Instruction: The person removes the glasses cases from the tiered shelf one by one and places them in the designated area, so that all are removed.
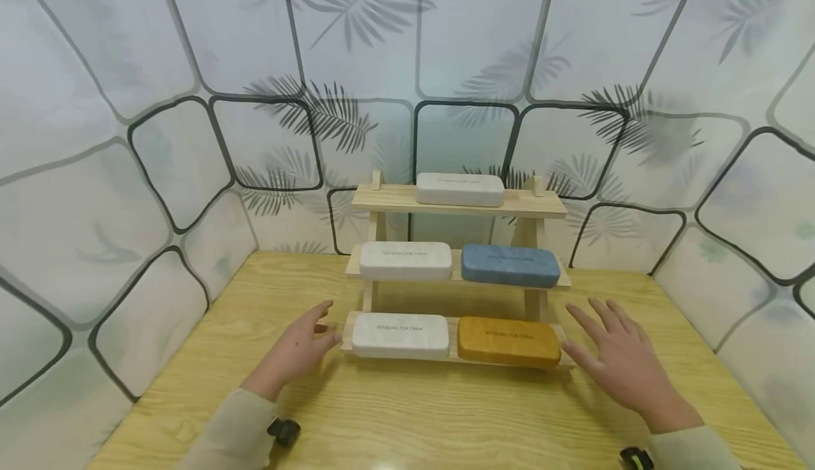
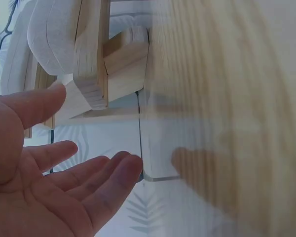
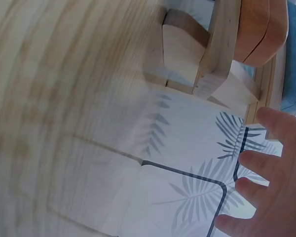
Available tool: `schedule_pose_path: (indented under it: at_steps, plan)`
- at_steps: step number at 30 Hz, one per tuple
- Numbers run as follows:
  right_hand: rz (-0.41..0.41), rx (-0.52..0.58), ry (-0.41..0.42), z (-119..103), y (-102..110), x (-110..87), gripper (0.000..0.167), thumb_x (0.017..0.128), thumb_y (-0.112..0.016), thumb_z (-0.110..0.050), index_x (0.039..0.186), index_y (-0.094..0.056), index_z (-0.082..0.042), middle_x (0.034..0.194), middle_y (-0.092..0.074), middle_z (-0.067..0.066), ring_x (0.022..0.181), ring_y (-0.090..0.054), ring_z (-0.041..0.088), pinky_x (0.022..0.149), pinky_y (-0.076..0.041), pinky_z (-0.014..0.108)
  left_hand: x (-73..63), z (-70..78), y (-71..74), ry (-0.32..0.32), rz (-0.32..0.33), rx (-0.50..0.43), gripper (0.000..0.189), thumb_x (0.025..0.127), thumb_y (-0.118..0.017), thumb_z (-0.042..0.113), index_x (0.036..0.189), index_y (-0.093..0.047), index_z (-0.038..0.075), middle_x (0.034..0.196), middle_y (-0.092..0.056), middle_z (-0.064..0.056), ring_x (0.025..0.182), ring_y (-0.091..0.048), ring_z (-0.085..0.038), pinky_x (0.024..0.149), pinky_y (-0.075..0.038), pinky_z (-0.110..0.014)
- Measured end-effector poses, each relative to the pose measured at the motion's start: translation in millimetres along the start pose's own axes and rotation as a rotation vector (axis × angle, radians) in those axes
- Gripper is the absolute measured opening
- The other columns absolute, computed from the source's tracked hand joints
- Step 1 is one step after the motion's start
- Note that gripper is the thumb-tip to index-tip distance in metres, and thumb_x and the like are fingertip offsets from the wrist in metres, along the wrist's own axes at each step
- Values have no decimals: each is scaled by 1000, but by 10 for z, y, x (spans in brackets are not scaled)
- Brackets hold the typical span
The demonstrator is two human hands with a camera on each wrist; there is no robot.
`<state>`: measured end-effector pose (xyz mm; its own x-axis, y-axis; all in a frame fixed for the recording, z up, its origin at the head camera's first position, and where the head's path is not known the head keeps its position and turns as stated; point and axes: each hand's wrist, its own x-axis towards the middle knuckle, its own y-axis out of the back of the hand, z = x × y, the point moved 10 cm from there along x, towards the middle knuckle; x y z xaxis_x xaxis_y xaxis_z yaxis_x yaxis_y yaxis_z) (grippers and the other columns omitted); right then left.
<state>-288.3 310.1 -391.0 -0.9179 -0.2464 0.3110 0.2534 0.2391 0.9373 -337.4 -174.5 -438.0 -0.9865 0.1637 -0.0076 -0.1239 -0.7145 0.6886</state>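
Item: wooden three-tier rack (image 1: 391,198), upright on a table (image 1: 395,417), midway between two hands.

Contents, five oblong cases: pale case (image 1: 460,190) on the top shelf; upper white case (image 1: 405,260) and blue case (image 1: 511,266) on the middle shelf, left and right; lower white case (image 1: 400,339) and orange case (image 1: 508,342) on the bottom shelf, likewise.

Hands: left hand (image 1: 296,350) beside the rack's left end, fingers loosely bent, nothing pinched; right hand (image 1: 620,360) beside the right end, fingers spread, nothing pinched. Whether either thumb touches the wood cannot be told.

Handling, by judgement: a reach to both ends is best made evenly, with contact on the wood rather than the cases, which appear to rest loose. The right thumb calls for most care, being near the orange case. Light, level pressure would suit.

Views: the head view alone shows all five cases and their lid lettering. The right wrist view adds a side support (image 3: 185,49) under the bottom shelf and the orange case's seam; the pale case is not identifiable there.
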Motion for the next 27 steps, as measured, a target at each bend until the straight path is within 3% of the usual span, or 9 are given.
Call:
schedule_pose_path:
  at_steps: [9,16,22,27]
  plan:
    - [36,47,47,-109,30,8,64,101,-59,-46,154,-44,-13,152,-36,29,136,-29,55,105,-25,72,16,-53,-96,43,-24,-228,68,101,-64,20,158,-30,6,150,-43,-26,126,-55,-40,88,-57,-44]
    - [53,99,60,-182,45,8,62,100,-62,-43,152,-47,-14,151,-37,27,135,-32,53,102,-29,72,29,-60,-160,65,-50,-355,65,101,-63,16,157,-32,4,146,-47,-27,113,-63,-32,89,-56,-43]
    - [44,133,58,-229,16,16,61,100,-62,-43,152,-47,-14,153,-37,24,135,-33,52,101,-30,73,31,-36,-196,77,-56,-405,65,102,-62,19,156,-32,1,146,-48,-27,114,-62,-30,91,-55,-43]
    - [54,153,67,-274,19,17,61,99,-64,-43,152,-48,-15,150,-40,23,133,-35,50,100,-32,71,52,-27,-223,97,-46,-389,63,102,-61,19,155,-34,-1,143,-51,-26,115,-61,-30,94,-53,-43]
